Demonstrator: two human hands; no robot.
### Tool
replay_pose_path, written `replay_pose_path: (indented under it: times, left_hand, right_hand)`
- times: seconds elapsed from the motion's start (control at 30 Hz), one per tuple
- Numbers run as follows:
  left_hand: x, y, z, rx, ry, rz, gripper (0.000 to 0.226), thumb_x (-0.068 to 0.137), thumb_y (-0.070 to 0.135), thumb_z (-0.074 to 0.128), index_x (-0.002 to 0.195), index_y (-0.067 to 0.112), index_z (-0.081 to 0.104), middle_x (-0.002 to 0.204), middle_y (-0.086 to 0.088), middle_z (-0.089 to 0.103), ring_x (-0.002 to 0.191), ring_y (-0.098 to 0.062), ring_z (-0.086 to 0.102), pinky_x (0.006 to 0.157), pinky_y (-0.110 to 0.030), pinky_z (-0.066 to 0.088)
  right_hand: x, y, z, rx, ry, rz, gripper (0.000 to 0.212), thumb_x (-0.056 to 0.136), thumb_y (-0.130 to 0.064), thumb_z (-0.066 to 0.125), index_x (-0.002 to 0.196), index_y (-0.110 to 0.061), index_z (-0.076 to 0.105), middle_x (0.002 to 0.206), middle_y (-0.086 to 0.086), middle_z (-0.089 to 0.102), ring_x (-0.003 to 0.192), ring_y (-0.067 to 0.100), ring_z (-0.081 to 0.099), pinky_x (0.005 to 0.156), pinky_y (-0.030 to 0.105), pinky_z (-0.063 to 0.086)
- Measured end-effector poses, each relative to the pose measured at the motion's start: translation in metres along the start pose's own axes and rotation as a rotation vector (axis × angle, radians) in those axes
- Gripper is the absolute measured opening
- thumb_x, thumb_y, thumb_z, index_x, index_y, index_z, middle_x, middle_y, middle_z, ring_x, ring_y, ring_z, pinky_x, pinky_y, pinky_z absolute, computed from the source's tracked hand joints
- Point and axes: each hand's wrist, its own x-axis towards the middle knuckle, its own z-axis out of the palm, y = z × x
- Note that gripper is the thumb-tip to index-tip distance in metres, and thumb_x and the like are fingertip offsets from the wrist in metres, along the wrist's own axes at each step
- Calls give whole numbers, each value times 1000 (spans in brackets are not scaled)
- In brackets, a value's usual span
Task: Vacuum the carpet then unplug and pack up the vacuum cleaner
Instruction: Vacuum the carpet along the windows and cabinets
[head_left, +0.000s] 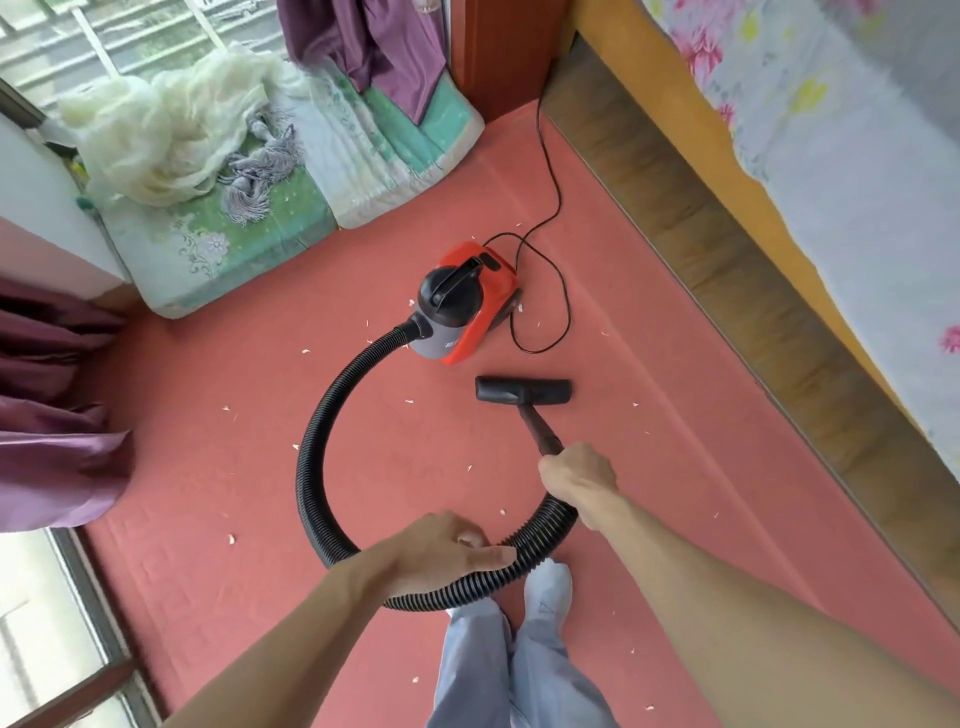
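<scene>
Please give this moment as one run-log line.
stage: vacuuming | right hand: grips wand | left hand: holds hose | floor head: on carpet, near vacuum cleaner | scraps: scattered | cord: plug not visible

Bare salmon-pink carpet (208, 457) lies open at 8 o'clock from the red-and-black canister vacuum cleaner (467, 306). Its ribbed black hose (307, 467) loops at 7, thin black power cord (567, 306) at 3, green padded mat (234, 244) at 10, wooden bed frame (727, 270) beyond the cord.
</scene>
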Motion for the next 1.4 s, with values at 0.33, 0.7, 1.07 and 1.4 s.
replay_pose_path:
  times: [0.33,0.7,1.07,1.4]
  left_hand:
    - [53,34,29,-307,29,94,42,78,53,63,104,21,71,100,-6,75,79,-12,62,79,-29,48]
    - [122,92,42,-454,57,71,37,89,39,69,119,17,70,112,-4,74,108,-24,68,99,-38,51]
    - [174,186,54,-357,145,34,40,89,45,68,121,20,66,110,-4,69,99,-21,64,87,-30,49]
    - [168,172,28,-219,97,-19,41,85,53,69,115,25,71,104,6,67,101,-14,62,88,-29,45]
  right_hand:
    - [54,-13,-44,-318,170,-136,28,86,-17,54,111,-8,63,67,-1,46,69,25,53,49,25,34]
    - [97,-25,-97,-705,334,-450,25,88,-15,60,111,-6,60,76,5,52,69,26,54,55,30,43]
    - [157,13,-186,-603,250,-415,23,88,-18,58,108,-10,61,70,2,52,56,17,52,43,22,36]
    - [166,25,-174,-382,133,-348,26,89,-16,57,112,-3,62,83,7,54,74,30,53,53,26,36]
